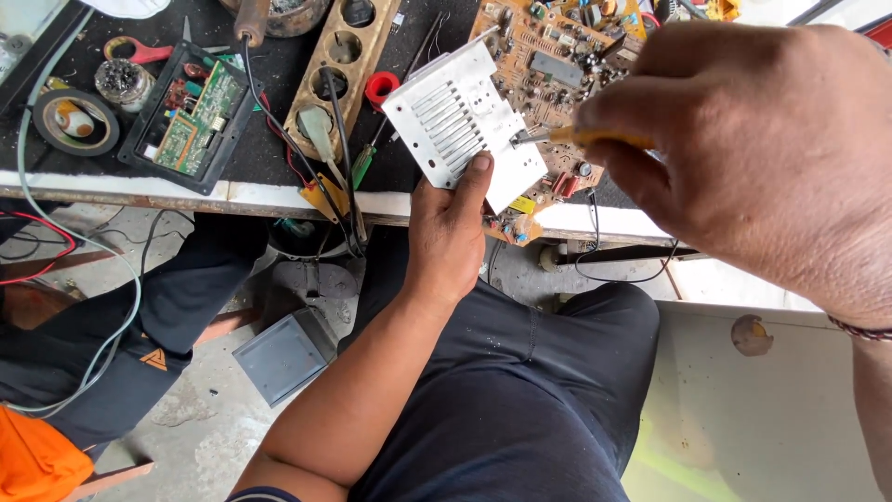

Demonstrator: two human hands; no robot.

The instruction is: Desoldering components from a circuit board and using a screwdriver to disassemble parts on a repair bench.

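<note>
Left hand (446, 232) under the metal plate (462, 121), thumb pressed on its near edge, fingers hidden behind, gripping to keep it steady. Plate tilted up over the near edge of the table (279, 195), joined to a brown board (548, 65) behind it. Right hand (743, 158) closed around a yellow screwdriver (576, 137), tip touching the plate's right side, near a screw maybe. Held close for a good look. Farther left: a black box with a green board (190, 116), a tape roll (74, 121), red scissors (139, 51). Grey box (283, 353) down on the floor.
</note>
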